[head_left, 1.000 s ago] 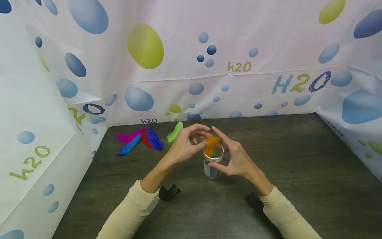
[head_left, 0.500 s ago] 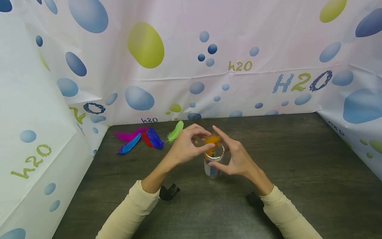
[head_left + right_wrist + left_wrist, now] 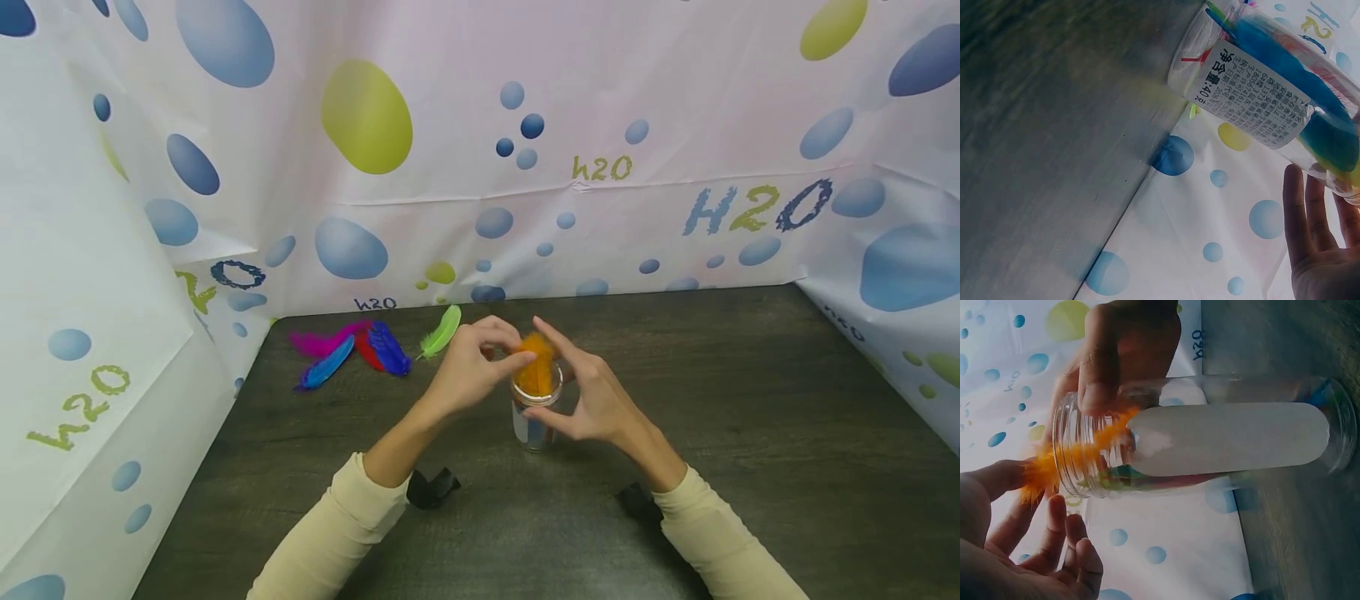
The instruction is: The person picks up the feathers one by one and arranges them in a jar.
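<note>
One clear cylindrical screw-neck jar (image 3: 528,427) is gripped upright on wood-grain table (image 3: 750,400) by right hand (image 3: 596,397); one fluffy orange feather (image 3: 536,375), partway in jar, is pinched by left hand (image 3: 472,360). Five loose feathers (image 3: 390,348) are spread beyond.

Person wears long sleeves, pale cream, of plain cloth. Left sleeve (image 3: 330,533) fits close, with soft creases; its cuff ends before wrist. Right sleeve (image 3: 723,537) has same colour and similar close cut. Left black piece (image 3: 433,490), angular and curled, shows beside left cuff; right black piece (image 3: 636,502), partly covered, beside right cuff. Left hand (image 3: 474,362) and right hand (image 3: 592,396) are bare.
</note>
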`<state>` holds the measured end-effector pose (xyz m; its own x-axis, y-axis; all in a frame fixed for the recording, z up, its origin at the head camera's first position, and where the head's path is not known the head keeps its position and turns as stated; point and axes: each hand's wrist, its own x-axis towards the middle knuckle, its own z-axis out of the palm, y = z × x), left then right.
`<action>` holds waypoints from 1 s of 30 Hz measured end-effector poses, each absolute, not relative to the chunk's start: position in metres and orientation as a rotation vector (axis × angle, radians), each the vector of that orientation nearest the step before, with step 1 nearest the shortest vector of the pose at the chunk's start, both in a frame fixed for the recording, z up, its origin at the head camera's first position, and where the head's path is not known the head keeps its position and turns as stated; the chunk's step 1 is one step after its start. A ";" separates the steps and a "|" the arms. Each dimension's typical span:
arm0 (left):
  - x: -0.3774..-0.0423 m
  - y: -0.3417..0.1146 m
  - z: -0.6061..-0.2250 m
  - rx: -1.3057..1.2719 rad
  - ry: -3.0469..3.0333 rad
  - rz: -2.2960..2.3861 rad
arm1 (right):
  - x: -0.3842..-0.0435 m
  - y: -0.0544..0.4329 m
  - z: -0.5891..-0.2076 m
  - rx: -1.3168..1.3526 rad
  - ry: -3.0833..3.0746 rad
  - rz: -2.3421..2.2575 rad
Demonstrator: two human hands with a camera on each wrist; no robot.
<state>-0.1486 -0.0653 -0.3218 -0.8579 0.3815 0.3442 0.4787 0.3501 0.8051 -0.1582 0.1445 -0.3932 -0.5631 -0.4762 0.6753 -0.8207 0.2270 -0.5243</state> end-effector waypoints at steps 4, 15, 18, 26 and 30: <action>-0.148 -0.066 -0.323 -0.757 -2.564 -1.516 | -0.158 0.144 -0.394 1.201 -2.134 1.273; -0.146 -0.070 -0.324 -0.770 -2.569 -1.407 | -0.158 0.144 -0.393 1.217 -2.123 1.275; -0.146 -0.072 -0.325 -0.768 -2.558 -1.438 | -0.157 0.144 -0.394 1.219 -2.120 1.284; -0.147 -0.085 -0.332 -0.739 -2.502 -1.580 | -0.155 0.144 -0.394 1.198 -2.137 1.268; -0.149 -0.095 -0.342 -0.704 -2.504 -1.580 | -0.154 0.143 -0.393 1.184 -2.148 1.248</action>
<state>-0.1489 -0.0947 -0.3416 -0.8884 0.3290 0.3203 0.4307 0.3555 0.8295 -0.1543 0.1435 -0.3933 -0.5684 -0.4743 0.6722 -0.8189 0.2475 -0.5178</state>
